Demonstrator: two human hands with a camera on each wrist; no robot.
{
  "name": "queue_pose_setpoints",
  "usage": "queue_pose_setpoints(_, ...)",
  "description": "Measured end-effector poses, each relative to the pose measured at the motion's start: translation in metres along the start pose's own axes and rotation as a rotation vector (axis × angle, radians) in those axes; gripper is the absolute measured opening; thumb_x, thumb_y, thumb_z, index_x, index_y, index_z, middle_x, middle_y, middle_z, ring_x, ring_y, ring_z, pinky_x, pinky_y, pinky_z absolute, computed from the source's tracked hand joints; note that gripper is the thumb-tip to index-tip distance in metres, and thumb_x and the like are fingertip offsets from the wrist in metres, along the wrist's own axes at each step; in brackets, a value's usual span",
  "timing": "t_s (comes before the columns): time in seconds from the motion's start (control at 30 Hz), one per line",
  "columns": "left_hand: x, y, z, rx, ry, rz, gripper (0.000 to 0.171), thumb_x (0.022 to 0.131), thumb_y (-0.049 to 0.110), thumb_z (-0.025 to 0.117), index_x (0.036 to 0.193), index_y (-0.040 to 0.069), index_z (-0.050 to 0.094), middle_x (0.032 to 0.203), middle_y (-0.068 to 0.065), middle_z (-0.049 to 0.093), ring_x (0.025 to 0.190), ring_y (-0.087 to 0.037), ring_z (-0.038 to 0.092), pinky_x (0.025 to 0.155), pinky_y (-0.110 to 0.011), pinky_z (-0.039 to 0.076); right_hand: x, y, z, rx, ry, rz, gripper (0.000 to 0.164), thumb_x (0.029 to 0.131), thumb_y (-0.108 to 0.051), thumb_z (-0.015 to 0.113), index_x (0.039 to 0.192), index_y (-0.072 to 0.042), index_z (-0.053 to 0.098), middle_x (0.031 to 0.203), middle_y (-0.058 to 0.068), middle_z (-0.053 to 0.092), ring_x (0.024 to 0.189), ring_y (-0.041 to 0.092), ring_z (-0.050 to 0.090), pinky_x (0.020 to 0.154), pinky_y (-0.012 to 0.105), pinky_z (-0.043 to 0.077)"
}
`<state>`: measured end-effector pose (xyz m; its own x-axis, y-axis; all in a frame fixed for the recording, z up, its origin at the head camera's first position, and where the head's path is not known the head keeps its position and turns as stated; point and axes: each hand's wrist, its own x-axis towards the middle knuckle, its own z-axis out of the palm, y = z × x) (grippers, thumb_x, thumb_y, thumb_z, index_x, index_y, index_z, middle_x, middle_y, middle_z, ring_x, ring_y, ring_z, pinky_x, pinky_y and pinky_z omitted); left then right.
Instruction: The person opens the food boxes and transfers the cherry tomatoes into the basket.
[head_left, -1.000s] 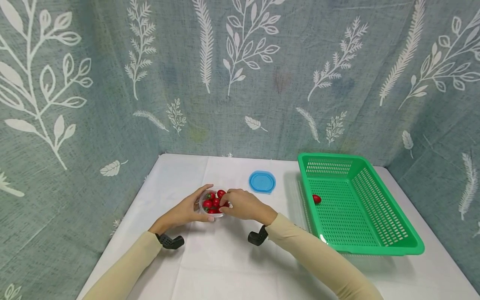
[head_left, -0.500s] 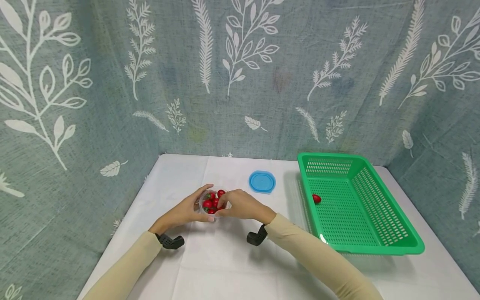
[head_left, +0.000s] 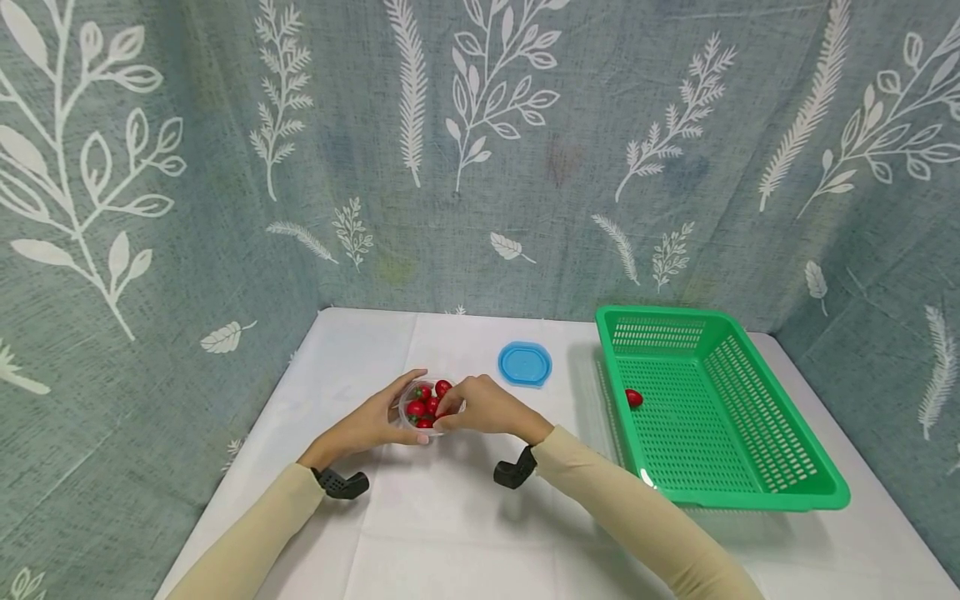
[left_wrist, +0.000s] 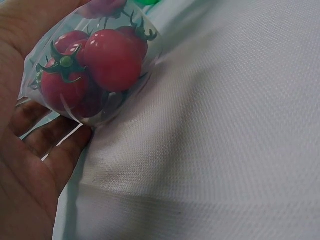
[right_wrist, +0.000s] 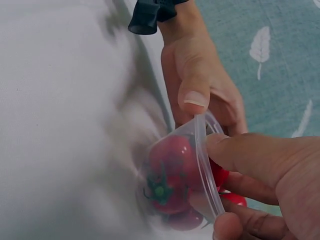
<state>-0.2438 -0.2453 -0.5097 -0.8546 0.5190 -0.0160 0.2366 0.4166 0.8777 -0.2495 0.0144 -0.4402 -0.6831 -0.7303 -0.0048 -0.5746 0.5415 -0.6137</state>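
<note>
A clear plastic tub (right_wrist: 203,160) of red cherry tomatoes (left_wrist: 112,60) with green stems stands on the white cloth, left of the middle in the head view. My left hand (head_left: 371,418) holds it from the left, thumb at the near side and fingers round the far side. From the right, my right hand (head_left: 483,407) reaches over the rim with bent fingers. In the right wrist view its thumb and fingers pinch a tomato (right_wrist: 218,175) inside the tub, partly hidden by the rim and thumb.
A blue lid (head_left: 525,363) lies behind and right of the tub. Farther right stands a green slotted basket (head_left: 750,502), with one red tomato (head_left: 633,398) near its left wall. Patterned grey-green curtains (head_left: 450,250) enclose the back and sides of the table.
The right hand's thumb and fingers have drawn closer together on a tomato in the tub, and the hand has lifted slightly. The left hand and tub have stayed in place.
</note>
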Motion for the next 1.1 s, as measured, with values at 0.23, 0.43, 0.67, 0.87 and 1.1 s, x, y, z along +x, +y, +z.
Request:
queue_pose_setpoints(0.23, -0.0003, 0.0017, 0.0000, -0.016, -0.001, 0.000, 0.111, 0.081, 0.036, 0.091, 0.165, 0.028, 0.020, 0.170, -0.005, 0.019, 0.156, -0.032, 0.016, 0.118, -0.058, 0.031, -0.0007, -0.0005, 0.0007, 0.003, -0.013, 0.016, 0.012, 0.094, -0.018, 0.076, 0.103, -0.012, 0.081, 0.089, -0.010, 0.074, 0.083, 0.003, 0.063, 0.070, 0.021, 0.052)
queue_pose_setpoints(0.43, 0.0001, 0.0013, 0.0005, -0.029, -0.007, -0.009, 0.114, 0.079, 0.038, 0.092, 0.166, 0.028, 0.019, 0.170, -0.004, 0.018, 0.156, -0.030, 0.017, 0.119, -0.055, 0.031, -0.0019, 0.0000, 0.0019, 0.010, 0.013, 0.013, 0.013, 0.092, -0.027, 0.081, 0.097, -0.015, 0.080, 0.087, -0.010, 0.074, 0.082, 0.003, 0.064, 0.069, 0.021, 0.052)
queue_pose_setpoints(0.67, 0.0010, 0.0005, 0.0004, -0.013, 0.004, -0.023, 0.115, 0.077, 0.041, 0.092, 0.165, 0.030, 0.019, 0.169, 0.000, 0.019, 0.156, -0.028, 0.017, 0.119, -0.053, 0.031, 0.0000, 0.0037, 0.0009, 0.001, 0.034, -0.007, 0.019, 0.088, -0.029, 0.084, 0.100, -0.015, 0.082, 0.087, -0.012, 0.074, 0.081, 0.002, 0.064, 0.067, 0.020, 0.052)
queue_pose_setpoints(0.87, 0.0011, 0.0004, 0.0000, -0.008, 0.011, -0.024, 0.111, 0.077, 0.041, 0.092, 0.163, 0.039, 0.022, 0.169, 0.003, 0.019, 0.156, -0.027, 0.016, 0.119, -0.054, 0.031, -0.0012, 0.0019, -0.0012, 0.009, 0.048, -0.008, 0.018, 0.088, -0.025, 0.084, 0.101, -0.013, 0.082, 0.087, -0.010, 0.074, 0.083, 0.006, 0.065, 0.066, 0.021, 0.051)
queue_pose_setpoints(1.1, 0.0009, -0.0010, 0.0005, -0.012, 0.019, -0.030, 0.107, 0.078, 0.038, 0.093, 0.159, 0.049, 0.024, 0.169, 0.003, 0.021, 0.156, -0.025, 0.017, 0.119, -0.054, 0.031, -0.0048, -0.0039, -0.0075, -0.010, 0.081, -0.029, 0.015, 0.089, -0.021, 0.082, 0.100, -0.011, 0.083, 0.088, -0.007, 0.075, 0.082, 0.008, 0.065, 0.063, 0.020, 0.051)
